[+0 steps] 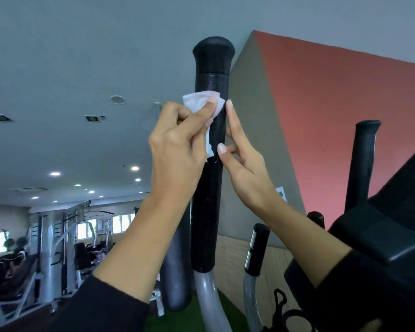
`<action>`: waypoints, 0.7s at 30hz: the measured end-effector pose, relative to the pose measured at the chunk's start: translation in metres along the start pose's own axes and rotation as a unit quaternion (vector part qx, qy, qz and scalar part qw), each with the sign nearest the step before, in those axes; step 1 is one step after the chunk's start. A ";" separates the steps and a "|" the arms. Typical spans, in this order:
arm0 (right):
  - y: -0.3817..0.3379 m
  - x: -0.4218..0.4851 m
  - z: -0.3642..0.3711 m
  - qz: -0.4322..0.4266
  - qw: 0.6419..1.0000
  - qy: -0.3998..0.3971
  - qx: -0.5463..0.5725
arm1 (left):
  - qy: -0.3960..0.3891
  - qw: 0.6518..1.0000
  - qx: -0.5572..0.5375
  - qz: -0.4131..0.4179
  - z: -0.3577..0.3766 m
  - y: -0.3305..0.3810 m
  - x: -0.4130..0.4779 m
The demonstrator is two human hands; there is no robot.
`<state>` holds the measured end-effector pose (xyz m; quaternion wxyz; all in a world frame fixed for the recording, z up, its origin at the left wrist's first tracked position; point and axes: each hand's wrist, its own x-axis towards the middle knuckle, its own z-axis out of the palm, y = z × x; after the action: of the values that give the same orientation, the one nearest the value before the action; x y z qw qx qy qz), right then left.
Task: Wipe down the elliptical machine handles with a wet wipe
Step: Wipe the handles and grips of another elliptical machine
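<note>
My dark sleeves point(110, 305) sit closest. Above them my left hand point(177, 144) pinches the crumpled white wet wipe point(201, 101) against the tall black foam-covered elliptical handle point(210, 188), just under its flared cap. My right hand point(242, 161) is loosely spread, fingertips touching the grip's other side, perhaps catching the wipe's edge. I should wrap the wipe round, press firmly, and draw downward. The second black upright handle point(362, 164) stands beyond.

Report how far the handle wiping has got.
Done: no finished surface can be told. In hand: the left hand holds the wet wipe against the upper part of the near handle, while the right hand touches its side. Likely left: that handle's lower length, the far handle and the short grip.
</note>
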<state>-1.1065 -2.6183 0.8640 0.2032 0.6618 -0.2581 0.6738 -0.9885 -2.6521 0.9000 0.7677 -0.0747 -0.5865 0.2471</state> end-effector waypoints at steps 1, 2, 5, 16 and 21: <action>0.000 0.000 0.000 -0.003 1.000 -0.003 0.002 | -0.004 1.000 0.005 0.001 -0.001 0.000 -0.005; -0.001 0.000 -0.001 -0.005 1.000 -0.007 0.003 | -0.009 1.000 0.009 0.002 -0.003 0.000 -0.010; -0.002 -0.001 -0.004 -0.006 1.000 -0.013 0.011 | -0.039 0.999 0.029 0.007 -0.009 0.002 -0.025; -0.003 -0.003 -0.005 -0.005 1.000 -0.019 0.011 | -0.043 0.998 0.039 0.015 -0.009 0.004 -0.019; -0.003 -0.006 -0.006 0.010 1.000 -0.029 -0.002 | -0.053 0.998 0.038 -0.008 -0.013 0.005 -0.038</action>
<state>-1.1095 -2.6116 0.8583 0.1897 0.6783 -0.2719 0.6557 -0.9849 -2.6633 0.8618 0.7398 -0.0274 -0.6172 0.2664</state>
